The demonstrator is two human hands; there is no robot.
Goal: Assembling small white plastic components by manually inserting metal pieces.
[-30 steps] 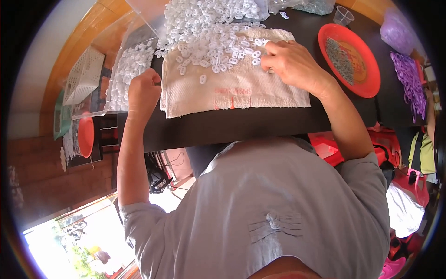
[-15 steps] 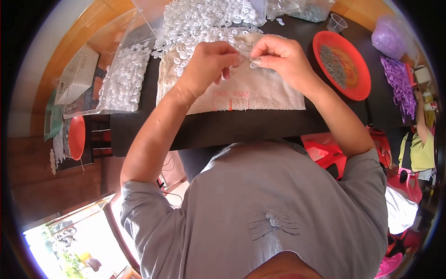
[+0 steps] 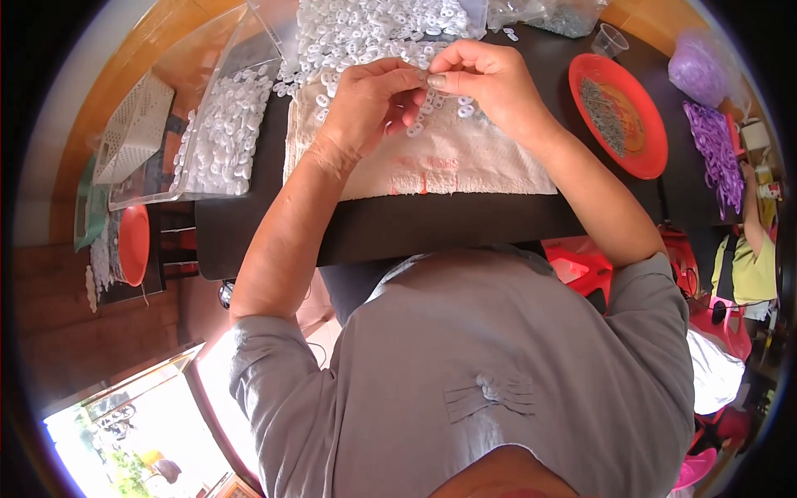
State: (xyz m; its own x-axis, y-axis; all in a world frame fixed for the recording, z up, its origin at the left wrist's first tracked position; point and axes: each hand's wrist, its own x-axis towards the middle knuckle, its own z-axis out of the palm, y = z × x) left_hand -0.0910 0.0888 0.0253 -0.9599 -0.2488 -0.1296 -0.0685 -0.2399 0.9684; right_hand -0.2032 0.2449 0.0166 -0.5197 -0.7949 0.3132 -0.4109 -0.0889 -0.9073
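My left hand and my right hand meet fingertip to fingertip above a beige cloth. Both are closed in a pinch, thumb against forefinger; whatever they grip is too small and covered to make out. Just below the fingertips show a few small white oval pieces with holes; whether they hang from the fingers or lie on the cloth, I cannot tell. Beyond my hands, a large heap of the same white pieces spills onto the cloth's far edge.
Left stands a clear plastic bin with more white pieces, near a white perforated basket. Right are a red plate bearing small grey metal bits, a clear cup and purple strips. Another person's yellow-green sleeve shows far right.
My hands have come together; the right one moved left and slightly away from me. White pieces on or above the cloth below them now show more plainly. The whole view has shifted slightly.
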